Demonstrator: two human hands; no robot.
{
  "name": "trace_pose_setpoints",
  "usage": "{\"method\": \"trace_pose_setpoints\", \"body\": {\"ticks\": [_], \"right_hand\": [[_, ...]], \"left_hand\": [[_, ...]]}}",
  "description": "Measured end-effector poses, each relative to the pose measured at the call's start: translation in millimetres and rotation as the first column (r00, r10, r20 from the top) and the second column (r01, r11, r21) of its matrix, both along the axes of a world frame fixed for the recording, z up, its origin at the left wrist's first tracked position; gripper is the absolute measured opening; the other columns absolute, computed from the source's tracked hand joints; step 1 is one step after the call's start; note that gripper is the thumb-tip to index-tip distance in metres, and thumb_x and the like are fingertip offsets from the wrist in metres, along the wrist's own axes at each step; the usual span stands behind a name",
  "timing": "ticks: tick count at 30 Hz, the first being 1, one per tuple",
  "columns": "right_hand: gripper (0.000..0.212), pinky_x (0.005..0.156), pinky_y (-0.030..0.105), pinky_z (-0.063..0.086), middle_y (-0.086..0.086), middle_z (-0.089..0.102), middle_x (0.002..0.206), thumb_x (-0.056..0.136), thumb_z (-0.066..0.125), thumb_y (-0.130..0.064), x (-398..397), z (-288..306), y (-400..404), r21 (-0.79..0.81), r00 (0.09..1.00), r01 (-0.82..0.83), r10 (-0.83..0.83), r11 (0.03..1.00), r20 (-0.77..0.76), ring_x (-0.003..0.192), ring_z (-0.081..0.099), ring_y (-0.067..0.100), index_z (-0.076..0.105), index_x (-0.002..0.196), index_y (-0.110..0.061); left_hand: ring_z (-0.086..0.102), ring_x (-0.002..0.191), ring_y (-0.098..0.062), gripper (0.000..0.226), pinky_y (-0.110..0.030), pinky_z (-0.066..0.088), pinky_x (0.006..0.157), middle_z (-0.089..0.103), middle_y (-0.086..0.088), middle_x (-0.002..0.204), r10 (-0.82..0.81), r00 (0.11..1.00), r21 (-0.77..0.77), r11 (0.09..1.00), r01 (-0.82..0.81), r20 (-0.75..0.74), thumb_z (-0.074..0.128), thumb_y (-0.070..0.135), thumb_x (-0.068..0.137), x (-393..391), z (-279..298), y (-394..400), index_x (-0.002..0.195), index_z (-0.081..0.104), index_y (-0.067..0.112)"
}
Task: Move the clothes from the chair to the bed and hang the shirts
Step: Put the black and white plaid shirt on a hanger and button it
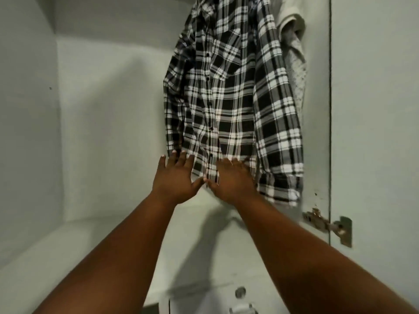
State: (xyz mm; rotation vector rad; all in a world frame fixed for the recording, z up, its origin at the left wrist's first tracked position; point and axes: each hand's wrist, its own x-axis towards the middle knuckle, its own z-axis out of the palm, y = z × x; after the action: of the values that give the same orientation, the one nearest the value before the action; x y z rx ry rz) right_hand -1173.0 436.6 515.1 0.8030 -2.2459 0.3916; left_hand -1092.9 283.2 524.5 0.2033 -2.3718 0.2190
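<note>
A black-and-white plaid shirt hangs inside a white wardrobe, its buttoned front facing me. Behind it on the right hangs a cream knitted garment, mostly hidden. My left hand lies flat with spread, straight fingers on the shirt's lower left hem. My right hand lies flat against the lower hem just right of the button line, fingers straight. Both thumbs almost meet under the hem. The hanger and rail are out of view above.
The wardrobe's white back wall and floor shelf fill the left. An open door with a metal hinge stands at the right. A round knob shows at the bottom edge.
</note>
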Motion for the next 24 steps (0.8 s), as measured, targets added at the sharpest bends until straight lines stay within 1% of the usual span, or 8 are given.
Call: {"method": "trace_pose_setpoints", "body": {"ticks": [4, 7, 9, 13, 15, 19, 21, 24], "right_hand": [[0.085, 0.116, 0.051, 0.020, 0.020, 0.039, 0.151, 0.085, 0.033, -0.070, 50.7, -74.2, 36.0, 0.008, 0.992, -0.013, 0.011, 1.000, 0.130, 0.142, 0.030, 0.040, 0.041, 0.145, -0.010], [0.081, 0.118, 0.049, 0.015, 0.019, 0.029, 0.157, 0.090, 0.035, -0.068, 97.3, -112.2, 75.3, 0.102, 0.979, -0.055, 0.034, 0.993, 0.199, 0.146, 0.021, 0.038, 0.034, 0.149, -0.012], [0.081, 0.119, 0.049, 0.011, 0.018, 0.022, 0.160, 0.090, 0.025, -0.067, 125.0, -126.0, 108.0, 0.169, 0.978, -0.071, 0.035, 0.983, 0.205, 0.148, 0.015, 0.037, 0.027, 0.152, -0.014], [0.077, 0.120, 0.048, 0.000, 0.016, 0.006, 0.163, 0.093, 0.018, -0.060, 173.9, -152.1, 164.3, 0.259, 0.949, -0.081, -0.004, 0.962, 0.315, 0.150, 0.000, 0.035, 0.012, 0.156, -0.015], [0.083, 0.120, 0.049, -0.002, 0.016, 0.001, 0.163, 0.089, 0.012, -0.063, 194.6, -163.0, 190.7, 0.329, 0.942, -0.061, -0.054, 0.942, 0.330, 0.150, -0.004, 0.034, 0.008, 0.156, -0.015], [0.081, 0.120, 0.048, -0.005, 0.013, -0.002, 0.164, 0.095, 0.025, -0.066, 230.5, -177.1, 229.0, 0.379, 0.942, -0.035, -0.096, 0.925, 0.322, 0.151, -0.007, 0.032, 0.005, 0.157, -0.017], [0.080, 0.120, 0.048, -0.003, 0.013, 0.001, 0.164, 0.095, 0.027, -0.064, 246.5, -185.7, 245.6, 0.345, 0.934, -0.011, -0.114, 0.938, 0.339, 0.151, -0.005, 0.032, 0.007, 0.157, -0.017], [0.080, 0.120, 0.049, -0.004, 0.012, -0.001, 0.164, 0.095, 0.027, -0.064, 269.2, -209.5, 267.7, 0.364, 0.898, 0.039, -0.192, 0.930, 0.395, 0.151, -0.007, 0.031, 0.003, 0.157, -0.019]], "left_hand": [[0.004, 0.150, -0.032, 0.091, -0.052, -0.002, 0.119, 0.010, -0.010, 0.163, 0.094, 0.988, 0.007, 0.995, -0.095, 0.123, 0.018, 0.075, 0.087, 50.6, -55.0, 38.3, 0.156, 0.013, 0.016], [0.004, 0.150, -0.034, 0.109, -0.054, -0.003, 0.118, 0.010, -0.012, 0.163, 0.117, 0.984, 0.061, 0.990, -0.126, 0.132, -0.001, 0.079, 0.070, 91.7, -91.6, 77.4, 0.156, 0.016, 0.015], [0.000, 0.150, -0.033, 0.113, -0.053, -0.005, 0.118, 0.006, -0.012, 0.163, 0.124, 0.972, 0.105, 0.984, -0.146, 0.198, -0.009, 0.078, 0.064, 116.3, -118.3, 112.0, 0.156, 0.012, 0.015], [-0.006, 0.150, -0.033, 0.115, -0.051, -0.005, 0.119, -0.001, -0.011, 0.163, 0.094, 0.949, 0.231, 0.958, -0.168, 0.300, -0.014, 0.076, 0.060, 155.4, -160.8, 176.2, 0.156, 0.005, 0.016], [-0.006, 0.150, -0.033, 0.116, -0.049, -0.005, 0.119, -0.001, -0.012, 0.163, 0.064, 0.947, 0.256, 0.955, -0.150, 0.315, -0.012, 0.076, 0.060, 172.5, -175.7, 201.4, 0.156, 0.006, 0.013], [-0.007, 0.150, -0.032, 0.118, -0.046, -0.006, 0.120, -0.001, -0.013, 0.163, 0.037, 0.927, 0.276, 0.949, -0.149, 0.372, -0.008, 0.078, 0.060, 203.3, -191.9, 235.8, 0.156, 0.005, 0.010], [-0.007, 0.150, -0.031, 0.105, -0.045, -0.006, 0.120, -0.001, -0.012, 0.164, 0.012, 0.928, 0.281, 0.952, -0.125, 0.374, 0.006, 0.080, 0.076, 212.3, -200.0, 250.7, 0.156, 0.003, 0.012], [-0.009, 0.150, -0.029, 0.087, -0.045, -0.008, 0.120, -0.005, -0.011, 0.164, -0.054, 0.911, 0.267, 0.962, -0.063, 0.409, 0.027, 0.069, 0.093, 231.7, -220.0, 275.2, 0.156, 0.000, 0.015]]}}
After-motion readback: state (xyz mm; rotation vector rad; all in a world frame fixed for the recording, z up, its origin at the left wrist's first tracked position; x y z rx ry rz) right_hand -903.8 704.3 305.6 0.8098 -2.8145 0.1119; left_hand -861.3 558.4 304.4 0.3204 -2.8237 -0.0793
